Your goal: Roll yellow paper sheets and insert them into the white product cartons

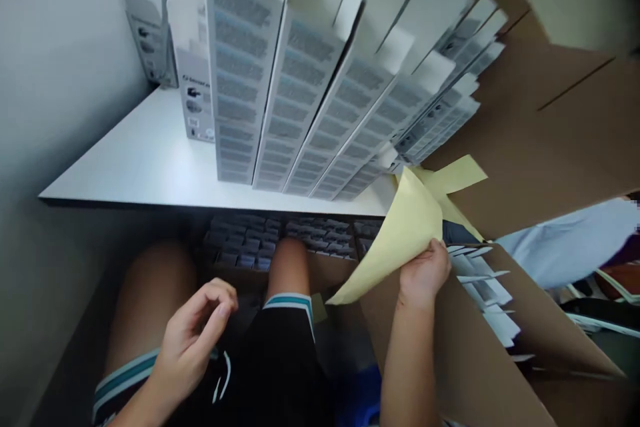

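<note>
My right hand [424,272] grips the edge of a pale yellow paper sheet [400,230] and holds it up over an open cardboard box [480,353] at my right side. Inside that box stand small white cartons [487,293] with their flaps up. My left hand [193,340] hovers above my left thigh, its fingers loosely curled with thumb near fingertips, and nothing shows in it. Tall stacks of white printed cartons [300,100] rise from the white table [145,160] in front of me.
Under the table edge sits a tray of several small dark items [280,240] by my knees. A large brown cardboard sheet [550,133] leans at the right. A grey wall [55,60] closes the left side. Someone's pale sleeve [565,247] shows at right.
</note>
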Demonstrator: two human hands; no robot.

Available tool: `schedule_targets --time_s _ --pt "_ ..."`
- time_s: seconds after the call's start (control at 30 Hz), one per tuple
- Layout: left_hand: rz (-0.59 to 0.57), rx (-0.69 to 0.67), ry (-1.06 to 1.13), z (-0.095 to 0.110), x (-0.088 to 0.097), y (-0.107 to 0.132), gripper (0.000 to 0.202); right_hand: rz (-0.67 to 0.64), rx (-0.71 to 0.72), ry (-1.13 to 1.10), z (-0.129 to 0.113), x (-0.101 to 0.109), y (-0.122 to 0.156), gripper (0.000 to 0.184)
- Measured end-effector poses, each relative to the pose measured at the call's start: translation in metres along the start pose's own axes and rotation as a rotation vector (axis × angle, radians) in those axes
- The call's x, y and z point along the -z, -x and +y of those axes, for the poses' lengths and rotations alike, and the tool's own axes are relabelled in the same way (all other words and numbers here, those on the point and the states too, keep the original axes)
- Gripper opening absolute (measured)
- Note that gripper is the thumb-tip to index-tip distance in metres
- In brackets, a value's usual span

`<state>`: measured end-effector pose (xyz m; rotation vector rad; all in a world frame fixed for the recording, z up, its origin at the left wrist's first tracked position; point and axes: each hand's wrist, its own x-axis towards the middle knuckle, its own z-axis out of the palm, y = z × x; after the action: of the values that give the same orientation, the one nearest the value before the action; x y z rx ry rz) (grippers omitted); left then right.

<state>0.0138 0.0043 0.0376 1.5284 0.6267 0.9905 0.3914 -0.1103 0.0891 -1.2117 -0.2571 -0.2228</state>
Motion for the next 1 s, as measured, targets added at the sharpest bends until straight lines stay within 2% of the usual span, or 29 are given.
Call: schedule_targets --time_s 0.07,0.17,0.3,0.43,0.53,0.77,0.9,1.0 --pt "-0.017 0.037 0.001 -0.002 -0.003 0.001 0.028 0.1 -0.016 0.007 0.013 -0.009 -0.035 0.01" --pt "-0.022 0.086 0.002 -0.003 -0.007 0.002 0.036 0.118 -0.041 0.063 0.031 -0.023 -0.075 0.01" --pt "-0.005 0.11 0.005 -0.002 -0.008 0.0 0.042 0.046 -0.104 0.24 0.044 -0.047 -0.115 0.02" --pt "-0.012 0.125 -0.023 -0.002 -0.009 -0.001 0.044 -0.08 -0.1 0.461 0.042 -0.064 -0.144 0.026" --pt "-0.028 0.151 -0.034 -0.004 -0.011 -0.001 0.046 -0.177 -0.09 0.636 0.042 -0.069 -0.15 0.029" --pt "-0.062 0.204 -0.023 -0.015 -0.009 0.001 0.047 -0.377 -0.11 1.051 0.053 -0.083 -0.135 0.029" --pt "-0.066 0.217 -0.016 -0.018 -0.01 0.0 0.049 -0.42 -0.072 1.153 0.065 -0.098 -0.128 0.031" --pt "-0.066 0.22 -0.018 -0.018 -0.013 -0.002 0.053 -0.41 0.017 1.122 0.07 -0.104 -0.126 0.034"
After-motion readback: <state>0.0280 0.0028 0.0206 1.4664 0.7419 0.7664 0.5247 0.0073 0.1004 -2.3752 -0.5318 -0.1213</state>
